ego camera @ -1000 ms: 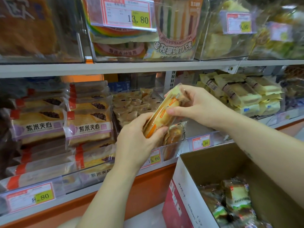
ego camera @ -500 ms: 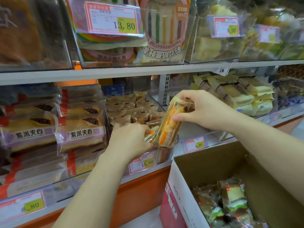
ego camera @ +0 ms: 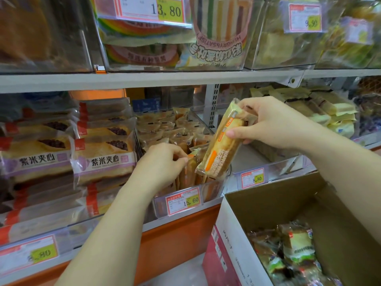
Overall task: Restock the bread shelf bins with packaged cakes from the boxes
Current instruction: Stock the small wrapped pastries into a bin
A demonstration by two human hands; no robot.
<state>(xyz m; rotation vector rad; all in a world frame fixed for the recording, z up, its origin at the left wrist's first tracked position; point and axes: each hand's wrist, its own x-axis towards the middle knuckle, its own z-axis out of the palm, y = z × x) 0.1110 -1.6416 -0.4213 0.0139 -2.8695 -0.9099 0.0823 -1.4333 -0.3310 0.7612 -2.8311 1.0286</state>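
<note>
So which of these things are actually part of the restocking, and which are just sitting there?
In the job: right hand holding the packaged cake; left hand pinching the standing packets; clear bin; cardboard box.
Just there: purple-label bread packs; rainbow cakes; yellow-wrapped packs.

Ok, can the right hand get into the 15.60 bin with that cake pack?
Probably yes: the left hand holds the standing packs aside, leaving a gap on the bin's right, directly under the right hand's cake pack.
</note>
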